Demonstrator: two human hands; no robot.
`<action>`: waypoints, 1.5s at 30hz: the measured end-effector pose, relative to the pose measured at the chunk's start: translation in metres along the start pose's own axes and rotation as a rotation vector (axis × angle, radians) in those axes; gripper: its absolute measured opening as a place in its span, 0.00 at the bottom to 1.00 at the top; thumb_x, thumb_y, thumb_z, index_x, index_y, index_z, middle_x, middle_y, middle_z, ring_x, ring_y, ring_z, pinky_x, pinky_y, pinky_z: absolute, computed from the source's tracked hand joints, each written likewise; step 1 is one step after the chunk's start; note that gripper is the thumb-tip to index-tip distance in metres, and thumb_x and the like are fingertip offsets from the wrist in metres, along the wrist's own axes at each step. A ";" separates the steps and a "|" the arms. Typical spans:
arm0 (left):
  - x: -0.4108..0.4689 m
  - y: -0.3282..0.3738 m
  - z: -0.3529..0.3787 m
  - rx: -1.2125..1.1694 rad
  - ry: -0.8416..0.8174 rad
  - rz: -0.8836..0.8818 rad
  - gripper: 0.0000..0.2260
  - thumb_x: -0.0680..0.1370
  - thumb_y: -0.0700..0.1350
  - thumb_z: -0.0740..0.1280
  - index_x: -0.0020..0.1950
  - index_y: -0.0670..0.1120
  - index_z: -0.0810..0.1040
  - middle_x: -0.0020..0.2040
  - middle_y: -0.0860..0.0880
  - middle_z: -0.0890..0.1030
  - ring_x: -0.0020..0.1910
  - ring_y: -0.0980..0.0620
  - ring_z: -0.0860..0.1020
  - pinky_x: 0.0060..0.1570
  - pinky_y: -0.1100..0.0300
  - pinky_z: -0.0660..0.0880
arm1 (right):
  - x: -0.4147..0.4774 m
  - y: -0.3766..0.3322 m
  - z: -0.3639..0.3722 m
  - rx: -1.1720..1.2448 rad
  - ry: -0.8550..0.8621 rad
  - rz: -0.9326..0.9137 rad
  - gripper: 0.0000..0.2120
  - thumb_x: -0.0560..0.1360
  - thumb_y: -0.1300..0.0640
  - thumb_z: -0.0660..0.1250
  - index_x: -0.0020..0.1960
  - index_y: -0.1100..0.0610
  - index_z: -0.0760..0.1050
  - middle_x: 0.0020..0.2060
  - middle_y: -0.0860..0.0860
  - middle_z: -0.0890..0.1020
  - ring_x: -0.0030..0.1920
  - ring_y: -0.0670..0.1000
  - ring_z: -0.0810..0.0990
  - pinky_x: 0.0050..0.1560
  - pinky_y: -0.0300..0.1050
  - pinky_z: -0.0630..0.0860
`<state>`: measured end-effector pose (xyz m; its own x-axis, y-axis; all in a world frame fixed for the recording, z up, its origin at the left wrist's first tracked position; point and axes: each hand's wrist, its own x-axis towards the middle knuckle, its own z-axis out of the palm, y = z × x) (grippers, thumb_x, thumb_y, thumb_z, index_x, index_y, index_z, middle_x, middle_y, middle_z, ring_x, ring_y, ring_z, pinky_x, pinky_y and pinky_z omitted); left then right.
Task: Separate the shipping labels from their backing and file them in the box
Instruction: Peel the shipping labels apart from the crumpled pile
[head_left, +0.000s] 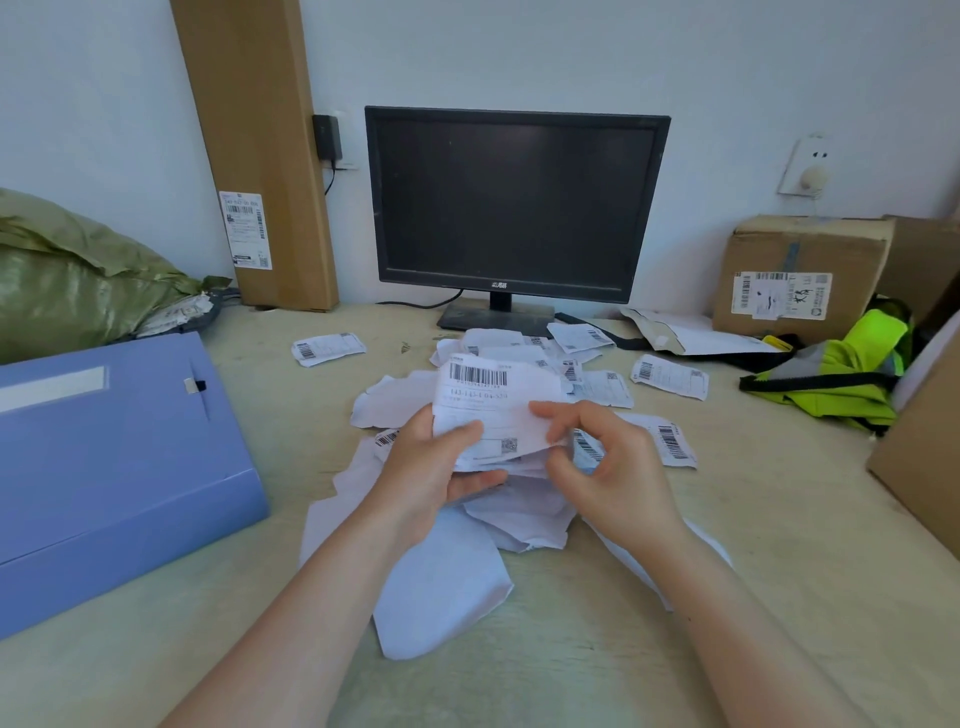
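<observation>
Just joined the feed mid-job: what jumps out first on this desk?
The left hand and right hand hold a barcoded shipping label over a heap of white papers at centre. A closed blue file box lies at the left; a dark monitor stands behind.

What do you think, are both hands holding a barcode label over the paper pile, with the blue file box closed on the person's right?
Not quite: the head view shows the blue file box closed on the person's left, not right. The left hand and right hand do both hold the barcode label over the paper pile.
</observation>
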<state>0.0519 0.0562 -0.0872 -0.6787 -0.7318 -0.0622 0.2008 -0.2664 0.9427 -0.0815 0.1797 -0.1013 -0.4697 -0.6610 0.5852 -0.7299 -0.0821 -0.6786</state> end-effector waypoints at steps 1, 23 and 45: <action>0.001 0.000 0.000 0.032 0.049 0.044 0.09 0.80 0.36 0.63 0.56 0.46 0.78 0.52 0.45 0.84 0.45 0.48 0.83 0.35 0.57 0.82 | 0.000 0.000 0.000 -0.015 -0.002 -0.005 0.13 0.70 0.65 0.67 0.46 0.47 0.76 0.57 0.34 0.80 0.60 0.35 0.76 0.59 0.38 0.73; 0.019 -0.009 -0.018 0.025 0.255 0.074 0.11 0.80 0.35 0.62 0.60 0.44 0.77 0.56 0.45 0.81 0.52 0.44 0.81 0.31 0.59 0.81 | -0.007 -0.034 0.009 -0.108 -0.931 0.079 0.06 0.68 0.60 0.75 0.43 0.51 0.84 0.53 0.42 0.78 0.49 0.34 0.74 0.47 0.26 0.65; 0.011 -0.002 -0.011 0.087 0.147 0.139 0.12 0.79 0.37 0.62 0.49 0.52 0.81 0.39 0.56 0.86 0.37 0.57 0.84 0.34 0.59 0.80 | 0.015 -0.013 -0.012 0.495 0.112 0.564 0.06 0.77 0.64 0.64 0.50 0.57 0.79 0.37 0.49 0.82 0.34 0.46 0.76 0.31 0.39 0.71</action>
<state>0.0516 0.0419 -0.0938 -0.5369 -0.8431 0.0287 0.2189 -0.1064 0.9699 -0.0848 0.1796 -0.0780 -0.7727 -0.6246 0.1136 -0.0678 -0.0966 -0.9930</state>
